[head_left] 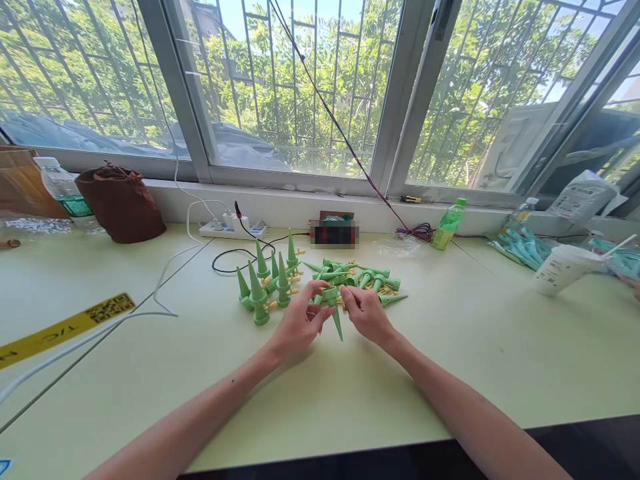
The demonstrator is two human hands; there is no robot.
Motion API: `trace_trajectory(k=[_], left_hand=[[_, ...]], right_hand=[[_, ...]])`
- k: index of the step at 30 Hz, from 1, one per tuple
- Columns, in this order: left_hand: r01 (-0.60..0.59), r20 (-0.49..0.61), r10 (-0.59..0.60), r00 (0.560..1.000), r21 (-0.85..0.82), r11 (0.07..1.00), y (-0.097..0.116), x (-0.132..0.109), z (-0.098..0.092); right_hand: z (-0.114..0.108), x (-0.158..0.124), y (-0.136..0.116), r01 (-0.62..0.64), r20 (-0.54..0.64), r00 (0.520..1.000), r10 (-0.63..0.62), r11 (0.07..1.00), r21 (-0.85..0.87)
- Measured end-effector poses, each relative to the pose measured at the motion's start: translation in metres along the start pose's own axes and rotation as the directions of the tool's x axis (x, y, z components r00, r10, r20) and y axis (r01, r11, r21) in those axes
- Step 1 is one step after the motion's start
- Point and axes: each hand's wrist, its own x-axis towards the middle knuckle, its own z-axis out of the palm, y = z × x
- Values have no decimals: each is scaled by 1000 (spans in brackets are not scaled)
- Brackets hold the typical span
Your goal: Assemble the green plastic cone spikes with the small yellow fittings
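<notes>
"Where's the green watering spike?"
"Between both hands, tip toward the surface's near edge; left hand grips its collar."
"Right hand?"
"Beside the collar, pinched; on what, I can't tell."

On the table, spikes stand left of a spike pile, 1 power strip behind them.

We are holding one green spike tip down. On our desk, a group of spikes with yellow taps is mostly standing tips up to its left; a jumbled heap is lying behind it.
</notes>
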Motion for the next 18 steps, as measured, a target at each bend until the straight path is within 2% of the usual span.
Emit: trace_trajectory(k=[10, 15, 18], left_hand=[[-46, -67, 53, 996, 105, 993, 6, -1, 0], [-3, -114, 3, 993, -3, 1000, 5, 0, 1], [73, -75, -83, 994, -133, 988, 5, 2, 0]], right_hand=[[3, -2, 0, -37, 10, 999, 36, 996, 79], [4, -2, 3, -49, -61, 997, 56, 992, 118], [3, -3, 4, -49, -95, 994, 61, 991, 123]])
